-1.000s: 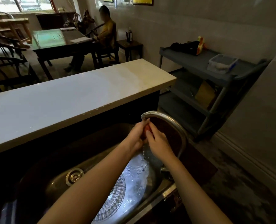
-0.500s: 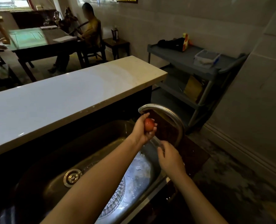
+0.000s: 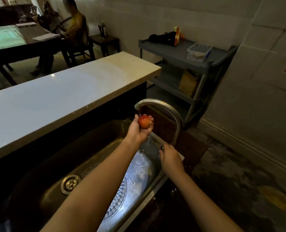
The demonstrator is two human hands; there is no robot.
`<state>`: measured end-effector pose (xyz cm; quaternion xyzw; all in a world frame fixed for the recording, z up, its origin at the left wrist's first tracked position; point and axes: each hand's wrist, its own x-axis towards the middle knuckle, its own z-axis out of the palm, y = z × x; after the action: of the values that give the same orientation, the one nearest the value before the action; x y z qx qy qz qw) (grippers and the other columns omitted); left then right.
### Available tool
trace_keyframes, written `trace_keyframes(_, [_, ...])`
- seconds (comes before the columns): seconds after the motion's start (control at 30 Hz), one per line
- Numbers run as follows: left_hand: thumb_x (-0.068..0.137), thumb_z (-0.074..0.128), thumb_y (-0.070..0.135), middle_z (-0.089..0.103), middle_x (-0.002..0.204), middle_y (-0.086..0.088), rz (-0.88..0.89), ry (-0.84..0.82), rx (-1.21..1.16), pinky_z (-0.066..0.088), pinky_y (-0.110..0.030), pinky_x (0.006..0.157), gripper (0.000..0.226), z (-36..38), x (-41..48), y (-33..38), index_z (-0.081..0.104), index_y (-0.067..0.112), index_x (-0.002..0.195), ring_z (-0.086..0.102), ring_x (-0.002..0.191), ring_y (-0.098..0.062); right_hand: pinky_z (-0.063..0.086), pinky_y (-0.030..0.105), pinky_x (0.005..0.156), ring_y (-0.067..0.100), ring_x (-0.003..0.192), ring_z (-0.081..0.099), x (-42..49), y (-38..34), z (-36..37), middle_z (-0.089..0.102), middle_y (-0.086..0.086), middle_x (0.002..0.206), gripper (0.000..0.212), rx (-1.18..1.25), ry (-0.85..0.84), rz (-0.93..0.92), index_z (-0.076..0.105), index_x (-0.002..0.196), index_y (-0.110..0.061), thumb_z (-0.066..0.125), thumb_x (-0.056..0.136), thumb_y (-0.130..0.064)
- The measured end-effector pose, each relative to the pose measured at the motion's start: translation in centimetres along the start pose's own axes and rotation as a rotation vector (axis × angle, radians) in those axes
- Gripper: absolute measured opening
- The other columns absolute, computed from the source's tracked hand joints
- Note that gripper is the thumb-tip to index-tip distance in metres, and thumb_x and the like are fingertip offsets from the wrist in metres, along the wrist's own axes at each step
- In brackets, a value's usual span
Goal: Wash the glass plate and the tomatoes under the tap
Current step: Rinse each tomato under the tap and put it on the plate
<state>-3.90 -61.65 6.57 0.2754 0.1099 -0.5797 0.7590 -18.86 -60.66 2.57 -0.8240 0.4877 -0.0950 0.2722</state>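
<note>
My left hand (image 3: 139, 129) cups a red tomato (image 3: 144, 121) just under the spout of the curved steel tap (image 3: 165, 109), and a thin stream of water runs over it. My right hand (image 3: 170, 156) is lower, at the sink's right edge, closed on the tap's lever (image 3: 161, 147). The patterned glass plate (image 3: 122, 195) lies flat in the steel sink (image 3: 58, 164), wet, partly hidden by my left forearm.
A round drain (image 3: 70, 184) sits left of the plate. A long pale counter (image 3: 68, 91) rises behind the sink. A grey utility cart (image 3: 185, 52) with a plastic box stands at the right wall. A person sits at a dark table (image 3: 13, 41) far back.
My hands parted: the right hand left the tomato and dropped to the tap lever. The left hand alone keeps the tomato under the spout. The water stream has thinned.
</note>
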Motion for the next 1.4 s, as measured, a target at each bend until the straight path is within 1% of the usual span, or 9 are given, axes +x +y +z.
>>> trace_keyframes(0.13, [0.097, 0.041, 0.04, 0.057, 0.096, -0.019, 0.014, 0.006, -0.005, 0.057, -0.03, 0.054, 0.038, -0.2, -0.2, 0.1, 0.053, 0.004, 0.095, 0.058, 0.083, -0.026, 0.039, 0.035, 0.103, 0.029, 0.127, 0.046, 0.5, -0.2, 0.3, 0.045, 0.014, 0.14, 0.047, 0.001, -0.064, 0.002, 0.033, 0.142, -0.009, 0.043, 0.097, -0.017])
trace_keyframes(0.23, [0.092, 0.054, 0.029, 0.057, 0.092, -0.018, 0.024, 0.003, 0.06, 0.057, -0.026, 0.057, 0.028, -0.6, -0.4, 0.4, 0.052, 0.004, 0.104, 0.058, 0.079, -0.022, 0.038, 0.034, 0.103, 0.029, 0.129, 0.044, 0.5, -0.3, 0.6, 0.045, 0.013, 0.142, 0.047, 0.009, -0.095, 0.025, 0.032, 0.143, -0.01, 0.043, 0.097, -0.016])
trace_keyframes(0.4, [0.089, 0.056, 0.01, 0.054, 0.089, -0.013, 0.053, 0.012, 0.131, 0.051, -0.018, 0.049, 0.005, -0.8, -0.8, 0.3, 0.053, 0.008, 0.091, 0.057, 0.074, -0.017, 0.041, 0.035, 0.101, 0.029, 0.124, 0.05, 0.6, -0.3, 0.6, 0.053, 0.014, 0.134, 0.042, 0.055, -0.074, 0.041, 0.041, 0.137, -0.009, 0.045, 0.095, -0.014])
trace_keyframes(0.57, [0.09, 0.055, 0.015, 0.054, 0.085, -0.01, 0.088, 0.024, 0.165, 0.045, -0.015, 0.041, 0.005, -0.7, -0.8, 0.5, 0.055, 0.01, 0.09, 0.055, 0.069, -0.015, 0.048, 0.045, 0.096, 0.036, 0.11, 0.058, 0.1, -0.1, 0.2, 0.057, 0.02, 0.127, 0.044, 0.158, -0.09, 0.063, 0.038, 0.141, -0.013, 0.037, 0.097, -0.014])
trace_keyframes(0.67, [0.091, 0.054, 0.014, 0.053, 0.084, -0.01, 0.085, 0.035, 0.182, 0.043, -0.015, 0.039, 0.006, -0.6, -0.9, 0.7, 0.054, 0.01, 0.087, 0.054, 0.068, -0.016, 0.049, 0.049, 0.094, 0.038, 0.11, 0.058, -0.1, -0.1, -0.1, 0.056, 0.022, 0.126, 0.044, 0.189, -0.111, 0.076, 0.038, 0.141, -0.014, 0.035, 0.097, -0.014])
trace_keyframes(0.93, [0.091, 0.052, 0.012, 0.052, 0.086, -0.01, 0.04, 0.017, 0.265, 0.042, -0.014, 0.039, 0.009, -0.7, -1.1, 0.9, 0.049, 0.006, 0.098, 0.053, 0.068, -0.014, 0.049, 0.035, 0.085, 0.03, 0.096, 0.064, -0.7, -0.3, -0.8, 0.067, 0.017, 0.105, 0.034, 0.06, -0.087, 0.09, 0.048, 0.128, -0.014, 0.039, 0.095, -0.015])
trace_keyframes(1.07, [0.091, 0.052, 0.011, 0.052, 0.086, -0.011, 0.059, 0.019, 0.31, 0.043, -0.015, 0.039, 0.02, -0.6, -1.1, 1.1, 0.045, 0.007, 0.109, 0.054, 0.068, -0.014, 0.051, 0.038, 0.079, 0.033, 0.095, 0.063, -0.8, -0.7, -0.9, 0.066, 0.018, 0.103, 0.031, 0.003, -0.08, 0.073, 0.048, 0.123, -0.01, 0.043, 0.093, -0.015])
trace_keyframes(1.33, [0.089, 0.058, 0.017, 0.055, 0.088, -0.009, 0.063, 0.016, 0.404, 0.049, -0.016, 0.044, 0.023, -1.0, -1.4, 1.3, 0.049, 0.006, 0.108, 0.057, 0.071, -0.014, 0.051, 0.046, 0.088, 0.036, 0.104, 0.059, -0.7, -0.9, -0.9, 0.062, 0.019, 0.111, 0.031, -0.052, -0.131, 0.075, 0.045, 0.123, -0.011, 0.046, 0.093, -0.016])
trace_keyframes(1.4, [0.089, 0.059, 0.02, 0.055, 0.088, -0.009, 0.041, -0.002, 0.41, 0.052, -0.018, 0.047, 0.017, -1.3, -1.5, 1.3, 0.053, 0.008, 0.098, 0.058, 0.074, -0.015, 0.051, 0.044, 0.086, 0.035, 0.104, 0.059, -0.5, -1.0, -1.2, 0.061, 0.019, 0.114, 0.031, -0.084, -0.159, 0.063, 0.045, 0.123, -0.01, 0.046, 0.093, -0.016])
